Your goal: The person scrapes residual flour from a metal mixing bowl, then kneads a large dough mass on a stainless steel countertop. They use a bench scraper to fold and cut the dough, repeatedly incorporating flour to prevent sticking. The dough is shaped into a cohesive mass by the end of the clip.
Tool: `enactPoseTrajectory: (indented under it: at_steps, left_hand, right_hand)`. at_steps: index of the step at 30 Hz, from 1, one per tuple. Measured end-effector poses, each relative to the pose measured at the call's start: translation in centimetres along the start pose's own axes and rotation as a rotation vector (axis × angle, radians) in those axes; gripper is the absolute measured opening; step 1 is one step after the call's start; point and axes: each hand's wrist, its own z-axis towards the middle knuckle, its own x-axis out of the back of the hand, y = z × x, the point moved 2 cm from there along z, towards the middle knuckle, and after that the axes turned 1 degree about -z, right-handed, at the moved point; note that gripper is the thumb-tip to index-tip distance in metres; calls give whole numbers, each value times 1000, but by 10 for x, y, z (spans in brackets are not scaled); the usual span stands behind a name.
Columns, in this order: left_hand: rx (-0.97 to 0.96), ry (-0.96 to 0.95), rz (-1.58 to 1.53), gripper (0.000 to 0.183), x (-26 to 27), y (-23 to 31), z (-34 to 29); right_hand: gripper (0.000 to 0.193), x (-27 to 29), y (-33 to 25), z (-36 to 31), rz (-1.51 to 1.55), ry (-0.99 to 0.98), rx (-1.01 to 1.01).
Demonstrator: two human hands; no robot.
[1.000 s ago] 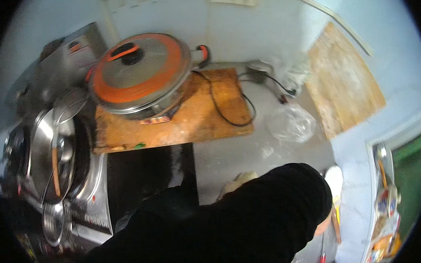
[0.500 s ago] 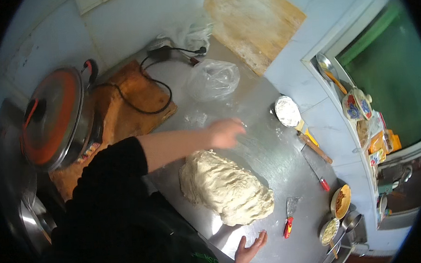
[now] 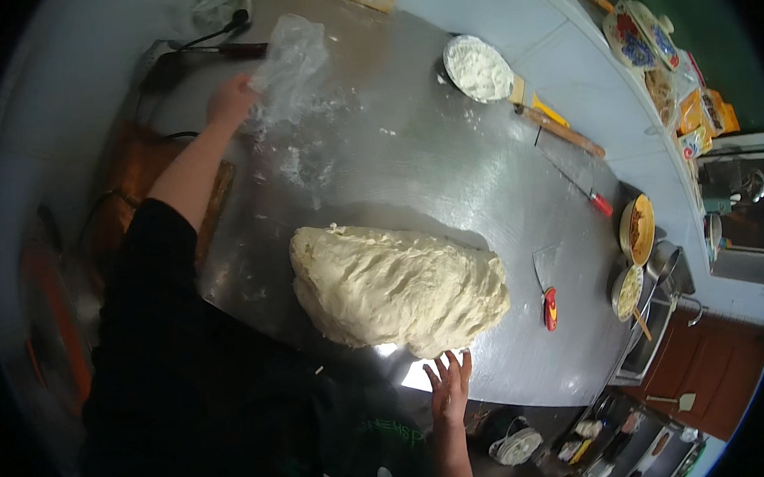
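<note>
- Plastic bag (image 3: 291, 65), upper left: left hand (image 3: 232, 99) at its edge; closure cannot be confirmed. A loose grip may let it slip.
- Dough (image 3: 398, 286), centre of worktop (image 3: 447, 164): right hand (image 3: 450, 396) at its near edge, fingers apart, grasping nothing. Sticking could tear it.
- Writing: green lettering (image 3: 394, 432), partly legible; shelf packets (image 3: 703, 123), illegible.

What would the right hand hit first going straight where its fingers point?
Most likely the near edge of the dough, right ahead of the right hand; depth is unclear, so they may already touch.
</note>
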Motion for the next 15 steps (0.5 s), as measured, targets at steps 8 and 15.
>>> enactPoseTrajectory:
  at_steps: [8,15]
  left_hand:
    - [-82,370,-670,32,112,-15,-87]
    - [300,331,-688,56,161,-123,-174]
  right_hand:
    - [66,-30,9,28,244,-203,-52]
    - [63,-17,2,36,324,-258,-178]
